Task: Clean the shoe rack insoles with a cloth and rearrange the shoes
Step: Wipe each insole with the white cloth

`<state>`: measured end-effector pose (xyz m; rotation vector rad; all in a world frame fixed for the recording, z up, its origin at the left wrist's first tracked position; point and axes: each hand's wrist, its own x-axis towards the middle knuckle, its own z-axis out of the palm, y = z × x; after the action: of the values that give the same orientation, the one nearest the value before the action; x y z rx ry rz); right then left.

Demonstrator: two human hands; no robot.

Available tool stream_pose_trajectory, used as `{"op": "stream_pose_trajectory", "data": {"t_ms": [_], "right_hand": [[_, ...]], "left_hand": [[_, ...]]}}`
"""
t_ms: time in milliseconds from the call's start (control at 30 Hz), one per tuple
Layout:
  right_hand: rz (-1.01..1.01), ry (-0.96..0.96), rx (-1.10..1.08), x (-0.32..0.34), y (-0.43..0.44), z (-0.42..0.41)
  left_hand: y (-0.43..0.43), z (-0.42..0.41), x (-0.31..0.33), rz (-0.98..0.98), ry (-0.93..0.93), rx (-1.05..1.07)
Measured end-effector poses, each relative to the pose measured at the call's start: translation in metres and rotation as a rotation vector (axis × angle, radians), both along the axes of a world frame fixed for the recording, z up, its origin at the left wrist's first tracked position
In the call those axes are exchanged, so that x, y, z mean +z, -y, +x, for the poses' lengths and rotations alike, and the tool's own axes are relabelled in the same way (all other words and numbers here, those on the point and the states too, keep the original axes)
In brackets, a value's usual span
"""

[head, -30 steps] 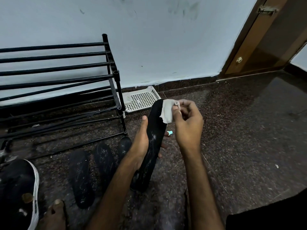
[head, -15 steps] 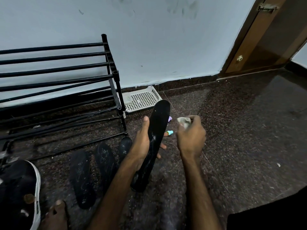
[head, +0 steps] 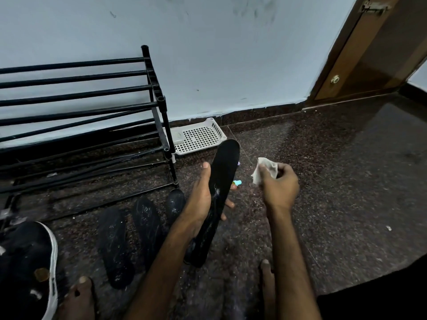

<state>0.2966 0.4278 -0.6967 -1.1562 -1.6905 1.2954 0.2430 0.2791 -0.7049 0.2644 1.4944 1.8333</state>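
Observation:
My left hand (head: 200, 199) grips a long black insole (head: 221, 181) held upright above the floor, thumb along its left edge and fingers behind it. White dusty streaks mark its lower half. My right hand (head: 278, 185) pinches a small crumpled white cloth (head: 264, 169) to the right of the insole, apart from it. On the floor to the left lie three more black insoles (head: 115, 245), (head: 147, 222), (head: 175, 202), all dusty. The black shoe rack (head: 92, 107) stands bare against the wall at left.
A black shoe with a white sole (head: 27, 269) sits at the bottom left. A white perforated tray (head: 198, 137) lies by the wall beside the rack. A small teal-capped item (head: 236, 183) lies behind the insole. My bare feet (head: 78, 299) are at the bottom. A wooden door (head: 369, 54) is at right.
My right hand has pulled the cloth off the insole's tip, moved down and then out to the right. The left hand keeps the insole almost still.

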Motion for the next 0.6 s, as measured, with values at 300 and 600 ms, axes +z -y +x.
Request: {"op": "stream_pose_trajectory", "data": {"t_ms": [300,600], "right_hand": [[-0.3,-0.191,0.42,0.02,0.032,-0.013],[0.119,0.08,0.149,0.008,0.012,0.0]], "left_hand": [[-0.003,0.001,-0.003,-0.04,-0.027,0.029],[0.0,-0.003,-0.005,-0.056,-0.026,0.018]]}}
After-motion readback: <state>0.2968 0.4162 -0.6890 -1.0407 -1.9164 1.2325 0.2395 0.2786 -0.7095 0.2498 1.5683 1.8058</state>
